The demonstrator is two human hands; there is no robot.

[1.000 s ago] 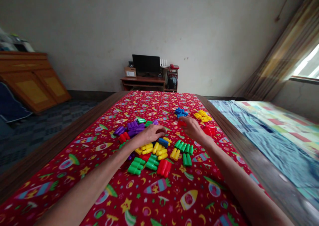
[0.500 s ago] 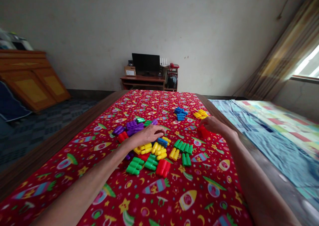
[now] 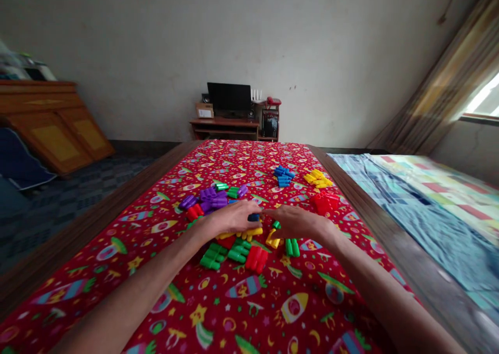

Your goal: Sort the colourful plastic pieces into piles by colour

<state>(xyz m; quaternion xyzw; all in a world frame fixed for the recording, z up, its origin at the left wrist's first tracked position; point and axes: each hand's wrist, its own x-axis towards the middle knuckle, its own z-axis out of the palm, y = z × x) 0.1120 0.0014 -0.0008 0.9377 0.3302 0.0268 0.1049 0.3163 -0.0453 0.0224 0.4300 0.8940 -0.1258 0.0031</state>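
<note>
My left hand [image 3: 238,217] is over the middle of the mixed pile, fingers curled round a dark blue block [image 3: 253,217]. Facing it, my right hand [image 3: 291,221] has its fingertips close to that block; whether it grips anything is hidden. Beneath the right hand lie a yellow block [image 3: 273,238] and green blocks [image 3: 292,247]. Purple blocks [image 3: 212,199] and a red one [image 3: 194,212] lie left of my left hand. Nearer me are green blocks [image 3: 212,256] and a red block [image 3: 256,259].
Toward the far right of the red patterned cloth [image 3: 249,312] sit separate groups: blue blocks [image 3: 284,177], yellow blocks [image 3: 318,179] and red blocks [image 3: 325,203]. A bed [image 3: 421,208] stands to the right. A desk with a monitor [image 3: 229,99] is against the wall.
My right hand has moved left, from the red group to beside my left hand over the pile. The blue block is now between my left fingers. The view has shifted slightly.
</note>
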